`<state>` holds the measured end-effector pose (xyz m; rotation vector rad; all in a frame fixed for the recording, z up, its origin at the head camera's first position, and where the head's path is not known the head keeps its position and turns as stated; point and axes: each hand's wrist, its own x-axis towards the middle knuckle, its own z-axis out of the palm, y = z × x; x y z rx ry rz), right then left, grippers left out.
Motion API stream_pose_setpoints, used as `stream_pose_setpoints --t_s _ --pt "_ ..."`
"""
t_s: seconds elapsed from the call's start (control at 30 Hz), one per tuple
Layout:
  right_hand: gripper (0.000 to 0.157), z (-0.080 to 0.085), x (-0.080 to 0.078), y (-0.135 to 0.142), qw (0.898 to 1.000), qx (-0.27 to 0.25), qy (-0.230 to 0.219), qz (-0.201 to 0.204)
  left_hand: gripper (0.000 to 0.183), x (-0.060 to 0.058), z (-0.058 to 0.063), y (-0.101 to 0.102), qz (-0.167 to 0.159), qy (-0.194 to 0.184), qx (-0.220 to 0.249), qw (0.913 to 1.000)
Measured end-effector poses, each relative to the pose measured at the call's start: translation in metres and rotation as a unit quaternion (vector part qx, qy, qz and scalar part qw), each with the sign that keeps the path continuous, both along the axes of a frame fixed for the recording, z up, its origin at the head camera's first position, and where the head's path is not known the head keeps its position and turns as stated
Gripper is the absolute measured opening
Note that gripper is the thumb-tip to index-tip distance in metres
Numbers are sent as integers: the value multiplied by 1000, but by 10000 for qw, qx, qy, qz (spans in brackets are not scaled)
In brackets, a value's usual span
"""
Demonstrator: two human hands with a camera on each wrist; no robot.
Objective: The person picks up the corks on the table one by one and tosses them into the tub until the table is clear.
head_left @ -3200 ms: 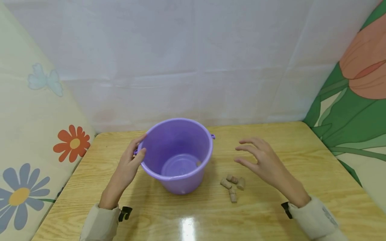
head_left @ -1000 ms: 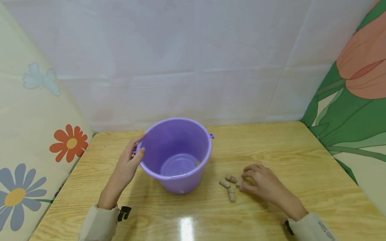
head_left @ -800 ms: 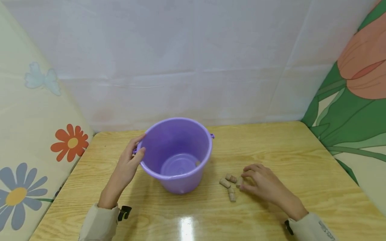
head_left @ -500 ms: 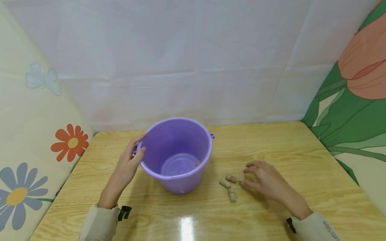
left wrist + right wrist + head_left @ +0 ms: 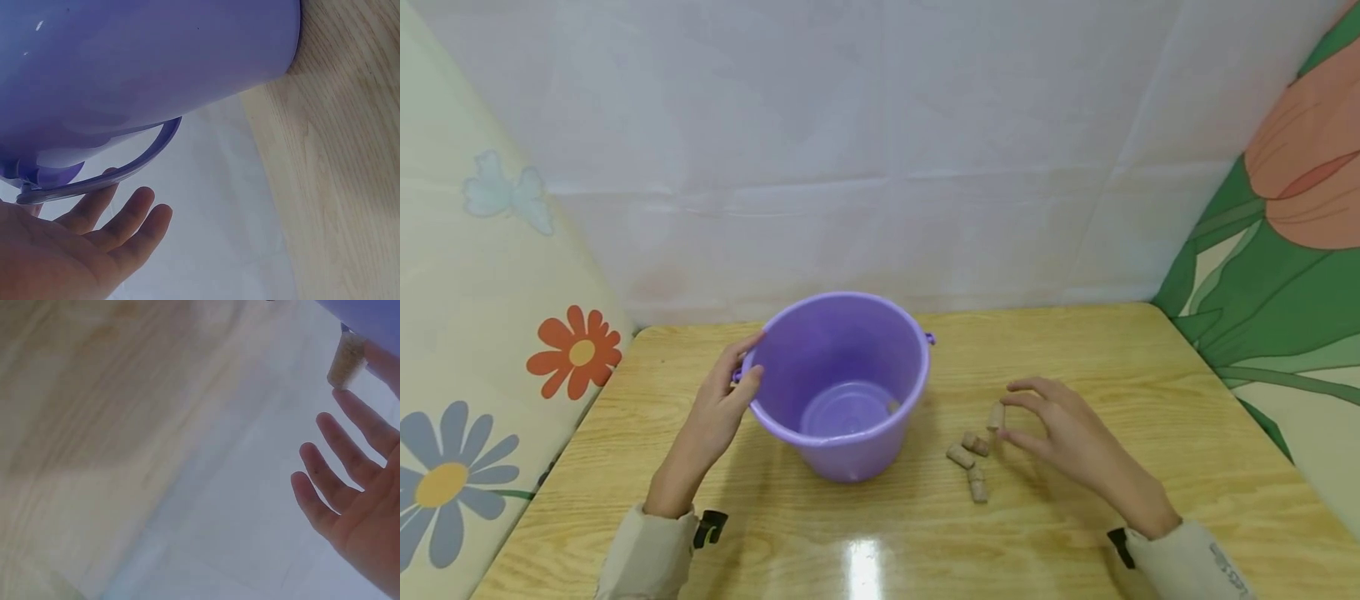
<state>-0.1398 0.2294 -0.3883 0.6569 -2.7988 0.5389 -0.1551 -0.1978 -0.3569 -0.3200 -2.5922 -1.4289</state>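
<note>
Dark lettering (image 5: 1227, 568) on the right sleeve (image 5: 1180, 557) seems too blurred to read.

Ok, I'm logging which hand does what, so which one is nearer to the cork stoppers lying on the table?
Right. The right hand is just right of the cork stoppers, pinching another stopper; the left hand grips the purple bucket on the side away from them.

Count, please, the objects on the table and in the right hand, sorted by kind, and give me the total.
Purple bucket: 1
Corks: 4 (1 held in the right hand, 3 lying on the table)
Cork-coloured piece inside the bucket, partly hidden: 1
Total: 6
</note>
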Motion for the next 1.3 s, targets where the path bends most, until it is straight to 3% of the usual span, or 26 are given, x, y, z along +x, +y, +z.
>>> stream_pose_setpoints --t_s 0.17,0.4,1.03,1.3 --pt "40 7 -5 -4 9985 -256 444 183 47 0 0 0 10 -9 36 10000" --pt "44 17 -14 -9 9872 -758 1307 502 47 0 -2 -1 12 -2 70 10000" --pt "54 50 -28 -47 9622 -1458 2056 1036 47 -1 -2 -1 0 126 54 9999" --pt "49 53 -30 -66 9555 -1672 2073 1268 46 -2 -2 0 -111 177 115 9997"
